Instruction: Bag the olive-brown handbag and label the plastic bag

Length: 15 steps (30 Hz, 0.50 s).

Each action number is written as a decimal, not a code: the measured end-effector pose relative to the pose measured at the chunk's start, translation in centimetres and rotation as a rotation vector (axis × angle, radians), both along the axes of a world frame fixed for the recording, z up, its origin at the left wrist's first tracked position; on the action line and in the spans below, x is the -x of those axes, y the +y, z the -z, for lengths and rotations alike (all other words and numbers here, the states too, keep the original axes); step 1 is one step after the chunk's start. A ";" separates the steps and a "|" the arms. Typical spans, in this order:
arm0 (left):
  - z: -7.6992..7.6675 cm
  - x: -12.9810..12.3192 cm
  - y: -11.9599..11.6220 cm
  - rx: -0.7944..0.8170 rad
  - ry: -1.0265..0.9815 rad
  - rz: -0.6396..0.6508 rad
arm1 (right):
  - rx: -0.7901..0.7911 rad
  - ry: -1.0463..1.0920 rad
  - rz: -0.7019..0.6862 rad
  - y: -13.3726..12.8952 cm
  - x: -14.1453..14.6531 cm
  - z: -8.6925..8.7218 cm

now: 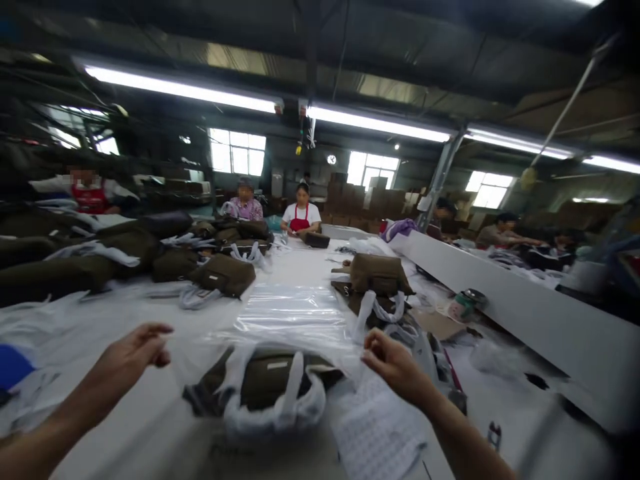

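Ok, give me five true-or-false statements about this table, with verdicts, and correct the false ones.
The left hand grips a bag handle. False: it is open, holding nothing.
An olive-brown bag with white-wrapped handles lies between the hands. True.
Clear plastic film lies on the white table beyond that bag. True.
The right hand rests on a cardboard box. False: it is near a printed white sheet.
The co-worker at the far end wears a blue apron. False: it is red.

A plastic-wrapped olive bag (pixel 265 383) is blocking the way between the left hand (pixel 133 357) and right hand (pixel 393 367), while white surface (pixel 115 427) is leaving passage beneath the left hand.
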<state>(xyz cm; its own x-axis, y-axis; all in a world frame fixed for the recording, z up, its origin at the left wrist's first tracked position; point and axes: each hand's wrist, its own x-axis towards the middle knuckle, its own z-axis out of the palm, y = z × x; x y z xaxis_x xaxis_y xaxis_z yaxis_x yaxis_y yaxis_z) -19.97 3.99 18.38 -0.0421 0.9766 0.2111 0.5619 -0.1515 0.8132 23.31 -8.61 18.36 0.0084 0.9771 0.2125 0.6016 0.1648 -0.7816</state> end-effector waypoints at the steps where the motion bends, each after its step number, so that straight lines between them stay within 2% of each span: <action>1: -1.7 -0.4 0.7 -0.059 0.094 0.000 | -0.069 0.015 0.028 1.4 -0.4 -2.1; 3: -5.6 -1.5 2.2 -0.171 0.357 0.027 | -0.195 0.023 0.100 3.9 -1.0 -5.8; 5: -9.4 -2.7 3.5 -0.224 0.482 0.070 | -0.282 0.030 0.154 5.7 -1.7 -8.8; 8: -13.5 -3.6 4.6 -0.125 0.517 0.166 | -0.336 0.038 0.188 7.2 -2.6 -12.2; 10: -15.1 -3.2 5.0 0.003 0.569 0.269 | -0.293 -0.106 0.164 7.7 -3.1 -14.0; 12: -16.0 -2.0 5.5 0.139 0.555 0.377 | -0.166 -0.376 0.115 7.9 -3.5 -15.7; 15: -16.7 -0.3 6.2 0.339 0.474 0.413 | 0.071 -0.646 0.018 8.3 -3.9 -17.6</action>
